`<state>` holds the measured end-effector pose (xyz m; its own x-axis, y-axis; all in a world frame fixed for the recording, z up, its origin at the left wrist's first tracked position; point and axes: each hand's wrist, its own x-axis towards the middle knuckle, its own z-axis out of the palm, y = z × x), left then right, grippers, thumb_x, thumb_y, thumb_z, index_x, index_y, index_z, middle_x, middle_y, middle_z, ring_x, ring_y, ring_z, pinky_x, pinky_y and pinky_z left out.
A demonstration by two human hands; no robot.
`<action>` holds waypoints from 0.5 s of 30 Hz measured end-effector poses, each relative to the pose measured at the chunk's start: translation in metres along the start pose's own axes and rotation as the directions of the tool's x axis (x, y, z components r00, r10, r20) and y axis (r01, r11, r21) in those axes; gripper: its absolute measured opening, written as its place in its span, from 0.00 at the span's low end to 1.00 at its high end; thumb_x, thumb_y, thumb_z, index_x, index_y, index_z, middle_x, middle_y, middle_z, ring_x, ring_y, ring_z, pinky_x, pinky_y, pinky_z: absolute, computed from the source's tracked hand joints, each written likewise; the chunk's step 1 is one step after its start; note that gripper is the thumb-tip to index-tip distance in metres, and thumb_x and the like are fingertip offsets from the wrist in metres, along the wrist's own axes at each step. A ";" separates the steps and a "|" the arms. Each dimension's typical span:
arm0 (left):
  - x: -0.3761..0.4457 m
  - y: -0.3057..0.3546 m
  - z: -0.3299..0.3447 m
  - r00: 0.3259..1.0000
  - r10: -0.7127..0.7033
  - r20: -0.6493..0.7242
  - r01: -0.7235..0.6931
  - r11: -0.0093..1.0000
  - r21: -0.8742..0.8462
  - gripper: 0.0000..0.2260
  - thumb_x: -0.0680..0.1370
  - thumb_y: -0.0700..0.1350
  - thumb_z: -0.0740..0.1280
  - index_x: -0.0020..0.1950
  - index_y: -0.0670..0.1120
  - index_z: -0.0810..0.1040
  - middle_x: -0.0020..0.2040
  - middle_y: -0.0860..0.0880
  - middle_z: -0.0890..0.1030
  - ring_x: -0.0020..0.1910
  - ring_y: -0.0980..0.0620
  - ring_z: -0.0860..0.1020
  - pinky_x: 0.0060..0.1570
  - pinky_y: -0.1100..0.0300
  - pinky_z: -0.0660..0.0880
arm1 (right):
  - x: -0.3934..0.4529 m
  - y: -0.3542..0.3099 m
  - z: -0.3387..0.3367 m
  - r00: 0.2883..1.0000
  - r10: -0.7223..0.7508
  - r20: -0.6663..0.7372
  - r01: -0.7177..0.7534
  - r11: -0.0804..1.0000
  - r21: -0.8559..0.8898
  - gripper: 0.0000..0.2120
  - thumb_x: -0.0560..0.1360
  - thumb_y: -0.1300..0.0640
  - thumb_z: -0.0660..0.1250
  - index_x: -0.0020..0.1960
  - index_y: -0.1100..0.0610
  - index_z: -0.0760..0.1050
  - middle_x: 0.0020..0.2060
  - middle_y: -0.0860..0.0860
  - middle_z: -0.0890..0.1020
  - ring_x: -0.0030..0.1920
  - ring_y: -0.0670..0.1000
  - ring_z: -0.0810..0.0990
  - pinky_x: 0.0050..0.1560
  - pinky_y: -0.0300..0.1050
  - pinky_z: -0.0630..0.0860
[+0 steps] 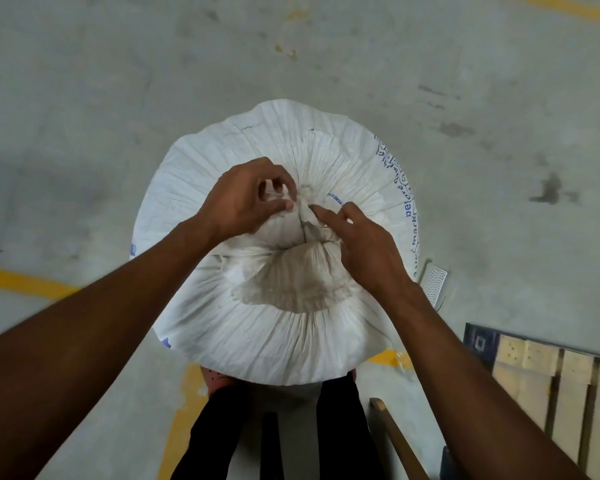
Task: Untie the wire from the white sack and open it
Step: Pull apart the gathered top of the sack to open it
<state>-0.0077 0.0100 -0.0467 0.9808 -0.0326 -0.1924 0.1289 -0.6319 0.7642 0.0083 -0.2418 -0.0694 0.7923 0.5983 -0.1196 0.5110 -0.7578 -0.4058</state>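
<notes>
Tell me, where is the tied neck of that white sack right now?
In the head view the tied neck sits at the centre of the white sack, pinched between the left hand and the right hand, above the grey floor.

matt, creased woven-plastic sack [343, 161] on rough grey concrete floor [84, 98].

blue print runs along the right edge of the white sack [278, 327]. two words read there: "mark" and the letters "be", the rest of that word curling out of sight. a small blue line near the gathered neck is too fine to read.
</notes>
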 end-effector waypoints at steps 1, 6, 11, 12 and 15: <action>-0.007 0.000 -0.001 1.000 0.013 -0.004 -0.013 1.000 0.008 0.05 0.74 0.51 0.78 0.47 0.55 0.84 0.41 0.55 0.80 0.38 0.54 0.78 0.42 0.51 0.77 | -0.002 0.003 -0.002 0.999 0.023 0.027 -0.023 1.000 0.000 0.42 0.72 0.75 0.63 0.77 0.41 0.68 0.51 0.51 0.74 0.29 0.49 0.66 0.28 0.41 0.65; -0.040 -0.014 0.004 1.000 0.016 0.023 -0.018 0.997 0.074 0.11 0.74 0.62 0.77 0.46 0.56 0.84 0.31 0.54 0.78 0.30 0.54 0.78 0.37 0.53 0.77 | -0.007 0.016 -0.009 0.991 0.096 0.090 -0.089 0.993 -0.084 0.53 0.70 0.77 0.59 0.81 0.33 0.55 0.57 0.50 0.71 0.26 0.45 0.60 0.27 0.41 0.59; -0.048 -0.028 0.007 0.983 0.127 0.134 -0.165 0.931 0.327 0.33 0.73 0.76 0.64 0.73 0.60 0.79 0.60 0.57 0.85 0.54 0.51 0.81 0.48 0.54 0.79 | -0.005 0.027 -0.009 0.953 0.288 0.089 -0.276 0.953 -0.123 0.45 0.75 0.72 0.58 0.82 0.36 0.55 0.55 0.54 0.71 0.29 0.49 0.65 0.35 0.47 0.66; -0.044 -0.030 0.008 0.980 0.145 0.134 -0.183 0.920 0.347 0.31 0.76 0.73 0.63 0.74 0.59 0.78 0.60 0.56 0.84 0.54 0.49 0.79 0.47 0.53 0.77 | -0.005 0.030 -0.009 0.936 0.339 0.092 -0.327 0.936 -0.130 0.43 0.76 0.71 0.59 0.83 0.37 0.55 0.57 0.55 0.71 0.31 0.52 0.68 0.38 0.48 0.67; -0.022 -0.029 0.012 0.980 0.173 0.094 -0.196 0.909 0.368 0.17 0.81 0.55 0.67 0.67 0.53 0.84 0.50 0.49 0.83 0.49 0.44 0.78 0.42 0.52 0.74 | -0.004 0.034 0.001 0.916 0.401 0.013 -0.391 0.899 -0.195 0.46 0.75 0.70 0.66 0.84 0.42 0.52 0.64 0.59 0.73 0.43 0.58 0.77 0.43 0.53 0.73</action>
<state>-0.0344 0.0198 -0.0725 0.9701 -0.2141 -0.1141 -0.1286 -0.8528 0.5062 0.0221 -0.2702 -0.0835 0.9264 0.2474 -0.2837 0.2148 -0.9664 -0.1416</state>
